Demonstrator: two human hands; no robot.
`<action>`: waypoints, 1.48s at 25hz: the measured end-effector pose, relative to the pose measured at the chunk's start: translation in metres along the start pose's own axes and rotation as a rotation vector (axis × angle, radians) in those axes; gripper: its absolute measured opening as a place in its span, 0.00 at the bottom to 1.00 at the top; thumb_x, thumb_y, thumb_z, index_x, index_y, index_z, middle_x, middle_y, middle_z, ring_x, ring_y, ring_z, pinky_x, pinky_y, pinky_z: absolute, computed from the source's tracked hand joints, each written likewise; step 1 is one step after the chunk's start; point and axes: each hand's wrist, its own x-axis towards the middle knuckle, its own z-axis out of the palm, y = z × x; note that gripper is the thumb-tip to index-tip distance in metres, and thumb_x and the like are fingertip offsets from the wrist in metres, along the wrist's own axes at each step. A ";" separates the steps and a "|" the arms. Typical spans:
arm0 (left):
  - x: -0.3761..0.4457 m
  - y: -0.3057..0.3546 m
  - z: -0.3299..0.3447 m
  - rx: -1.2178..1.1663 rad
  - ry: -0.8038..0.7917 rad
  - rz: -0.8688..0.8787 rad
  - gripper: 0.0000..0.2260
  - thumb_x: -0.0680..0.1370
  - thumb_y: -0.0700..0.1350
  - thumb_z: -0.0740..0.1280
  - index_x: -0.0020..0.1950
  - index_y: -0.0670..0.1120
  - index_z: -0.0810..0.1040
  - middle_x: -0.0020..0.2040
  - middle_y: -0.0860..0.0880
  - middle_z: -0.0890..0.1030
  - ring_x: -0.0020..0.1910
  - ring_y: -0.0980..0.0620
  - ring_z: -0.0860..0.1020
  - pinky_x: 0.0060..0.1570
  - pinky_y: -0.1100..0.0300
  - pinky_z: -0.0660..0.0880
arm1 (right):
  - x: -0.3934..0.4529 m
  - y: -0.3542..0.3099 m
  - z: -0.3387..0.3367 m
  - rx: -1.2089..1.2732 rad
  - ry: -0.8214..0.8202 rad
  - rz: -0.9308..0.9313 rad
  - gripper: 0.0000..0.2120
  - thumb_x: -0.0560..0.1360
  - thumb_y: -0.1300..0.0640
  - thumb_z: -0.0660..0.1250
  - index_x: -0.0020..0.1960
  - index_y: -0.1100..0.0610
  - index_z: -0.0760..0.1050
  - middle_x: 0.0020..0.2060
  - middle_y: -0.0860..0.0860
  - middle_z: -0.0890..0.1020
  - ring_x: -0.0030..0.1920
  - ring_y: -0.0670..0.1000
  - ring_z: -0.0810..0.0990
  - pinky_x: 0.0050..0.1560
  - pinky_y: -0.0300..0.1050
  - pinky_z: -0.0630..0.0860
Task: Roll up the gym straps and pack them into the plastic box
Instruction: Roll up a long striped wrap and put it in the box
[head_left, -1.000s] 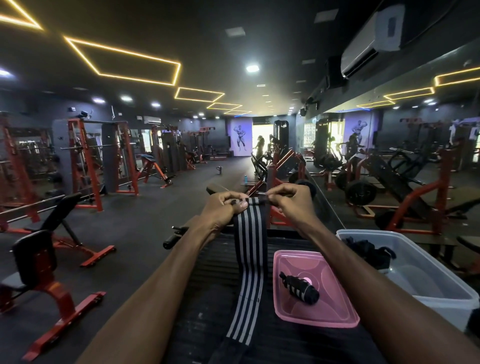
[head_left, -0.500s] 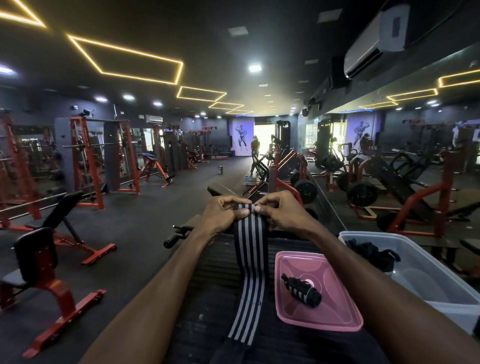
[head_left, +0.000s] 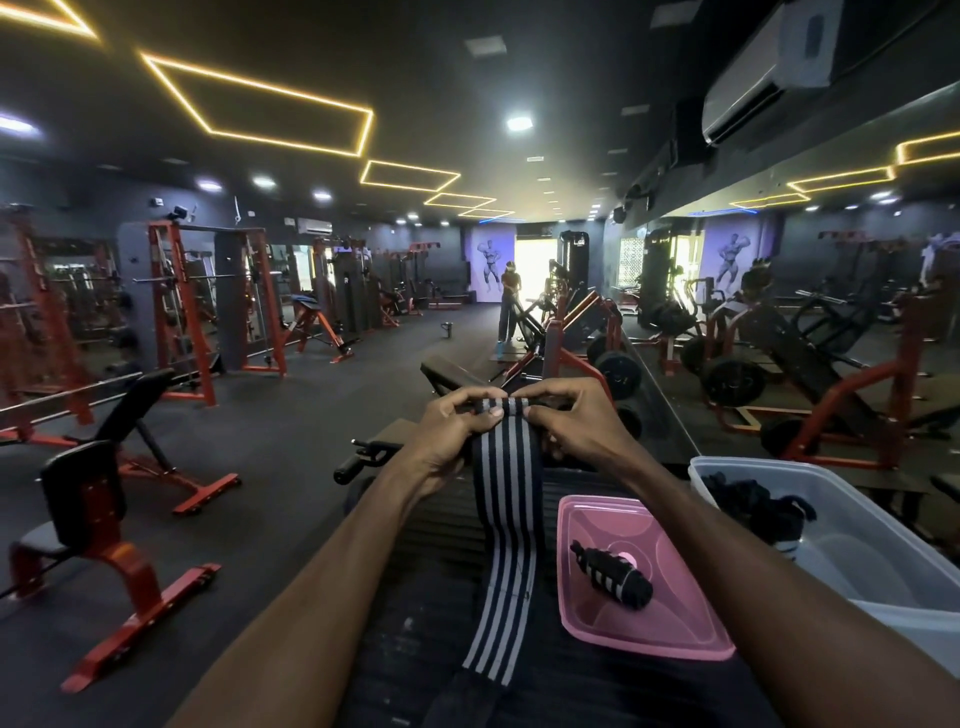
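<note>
The long black elastic gym strap with grey-white stripes (head_left: 506, 525) is laid lengthwise on the dark ribbed table (head_left: 431, 561), running from about six o'clock up to twelve o'clock, where its far end is being turned into a roll. That end is pinched from both sides: the left hand (head_left: 447, 436) holds it at eleven o'clock with thumb and curled fingers, and the right hand (head_left: 576, 426) holds it at one o'clock in the same grip. Both grips are closed on the fabric, not spread.

At four o'clock a pink rectangular plastic lid (head_left: 675, 618) lies upturned on the table, and a small rolled black strap (head_left: 613, 579) rests on it. Beyond it, at about three o'clock, stands the translucent plastic box (head_left: 852, 540), with a dark bundle (head_left: 753, 506) inside that is probably more strap material, though the detail is too dim to be sure.

The roll appears barely begun, so most of the strap is judged to be unrolled. The main risk is a crooked start: if one grip is advanced faster than the other, the roll would likely be coned and the edges would not line up. Elastic fabric tends to spring back, so a loosened pinch could let the first turns unwind. A loose roll might also open again once dropped in the box.
</note>
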 end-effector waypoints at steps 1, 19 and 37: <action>0.001 -0.001 0.001 -0.040 0.008 0.003 0.09 0.76 0.31 0.67 0.54 0.37 0.81 0.48 0.41 0.83 0.43 0.50 0.82 0.41 0.62 0.80 | -0.001 0.000 0.001 0.013 0.018 -0.009 0.08 0.75 0.68 0.70 0.51 0.61 0.85 0.35 0.57 0.85 0.22 0.47 0.76 0.21 0.40 0.71; 0.003 -0.004 0.002 -0.030 0.045 0.031 0.08 0.76 0.33 0.69 0.54 0.39 0.82 0.45 0.43 0.85 0.43 0.49 0.84 0.42 0.59 0.81 | 0.007 0.009 0.002 0.305 0.015 0.128 0.08 0.73 0.67 0.73 0.44 0.54 0.85 0.44 0.55 0.85 0.40 0.52 0.83 0.35 0.47 0.79; 0.007 -0.007 0.007 0.056 0.047 0.028 0.06 0.76 0.39 0.71 0.53 0.41 0.83 0.49 0.42 0.85 0.48 0.47 0.83 0.48 0.55 0.79 | 0.007 0.009 0.002 0.298 0.059 0.136 0.08 0.74 0.71 0.70 0.48 0.60 0.83 0.35 0.52 0.83 0.29 0.44 0.79 0.22 0.37 0.71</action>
